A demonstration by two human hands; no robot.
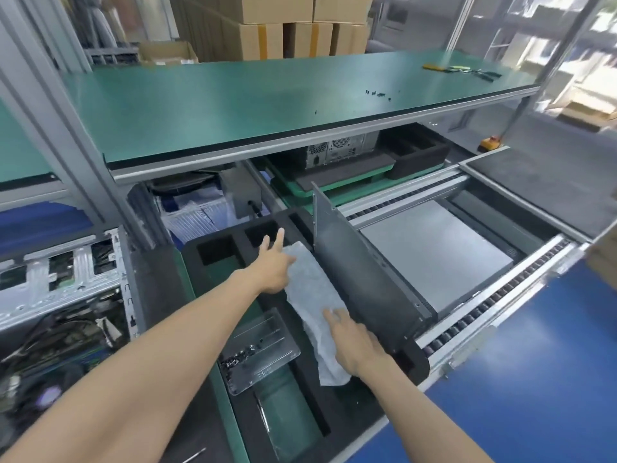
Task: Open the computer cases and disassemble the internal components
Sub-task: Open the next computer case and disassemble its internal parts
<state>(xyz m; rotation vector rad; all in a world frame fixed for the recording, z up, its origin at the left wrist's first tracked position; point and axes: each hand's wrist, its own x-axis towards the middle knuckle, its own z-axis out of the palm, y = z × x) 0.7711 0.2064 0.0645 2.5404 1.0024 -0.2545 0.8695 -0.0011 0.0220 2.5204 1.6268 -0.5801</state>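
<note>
- The computer case [377, 282] stands on edge in the black foam tray [213, 252], its long axis running away from the person, just right of both hands.
- A white foam sheet [314, 295] lies along the case's left flank.
- The right hand [354, 342], fingers spread flat, rests on the sheet's near part, touching the case; it is the nearer hand.
- The left hand [272, 265], open and loosely spread, lies at the sheet's far end.
- A clear screw tray [263, 349] sits just left of the sheet.
- No readable writing or brand shows.
</note>
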